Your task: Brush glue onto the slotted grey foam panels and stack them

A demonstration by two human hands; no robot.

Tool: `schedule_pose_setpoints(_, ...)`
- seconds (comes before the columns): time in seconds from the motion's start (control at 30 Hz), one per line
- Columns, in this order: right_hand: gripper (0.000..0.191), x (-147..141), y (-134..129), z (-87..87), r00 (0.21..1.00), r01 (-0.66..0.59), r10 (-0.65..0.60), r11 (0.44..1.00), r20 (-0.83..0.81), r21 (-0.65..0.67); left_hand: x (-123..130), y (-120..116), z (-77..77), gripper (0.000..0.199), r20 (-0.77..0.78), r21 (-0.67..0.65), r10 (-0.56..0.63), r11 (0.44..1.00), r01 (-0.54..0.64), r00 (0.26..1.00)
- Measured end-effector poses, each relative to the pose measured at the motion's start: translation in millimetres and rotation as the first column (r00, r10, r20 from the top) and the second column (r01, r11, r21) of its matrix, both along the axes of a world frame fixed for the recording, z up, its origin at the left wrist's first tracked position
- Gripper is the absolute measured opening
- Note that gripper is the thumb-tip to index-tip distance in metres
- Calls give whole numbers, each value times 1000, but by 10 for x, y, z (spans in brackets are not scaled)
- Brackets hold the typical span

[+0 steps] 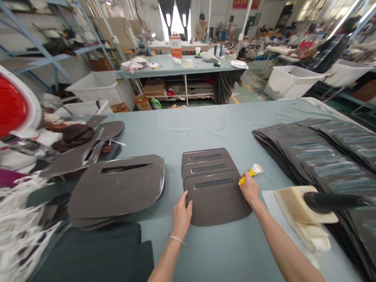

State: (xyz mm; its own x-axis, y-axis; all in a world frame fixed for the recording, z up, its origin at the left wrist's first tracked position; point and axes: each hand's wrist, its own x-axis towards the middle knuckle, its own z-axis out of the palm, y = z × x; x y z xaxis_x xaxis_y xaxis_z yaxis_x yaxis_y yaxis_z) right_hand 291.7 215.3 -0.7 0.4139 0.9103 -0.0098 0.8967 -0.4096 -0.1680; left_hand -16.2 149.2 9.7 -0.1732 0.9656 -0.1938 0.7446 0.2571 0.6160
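Three dark grey panels with slots (216, 205) lie overlapped in a stepped row on the table in front of me. At the near panel's left edge is my left hand (181, 213), thumb and forefinger touching the edge, the other fingers partly hidden. My right hand (249, 188) is closed round a yellow-handled paintbrush (252, 172), its pale bristles pointing up and right, away from the panels. That hand rests against the right edge of the near panel. To the left lies a stack of larger rounded grey panels (126, 184) with a slot near the top.
On the right, a cream container (290, 199) with a dark handle-like object (335, 200) sits beside piles of grey panels with shiny streaks (320, 152). Dark green fabric (96, 254) and white netting (20, 231) lie left. Another table (176, 70) and white bins (290, 80) stand beyond.
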Motion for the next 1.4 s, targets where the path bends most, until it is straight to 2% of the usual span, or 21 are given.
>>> schedule_pose_setpoints(0.37, 13, -8, -14, 17, 999, -35, 35, 999, 29, -11, -11, 8, -12, 42, -49, -7, 22, 1000, -23, 999)
schedule_pose_setpoints(0.83, 14, -38, -31, 114, 999, -13, 11, 999, -33, -44, -28, 35, -59, 42, -103, -36, -17, 999, 13, 995)
schedule_pose_setpoints(1.4, 18, -81, -11, 113, 1000, -25, 26, 997, 15, -75, 7, 15, -7, 42, -69, 0, 4, 1000, -4, 998)
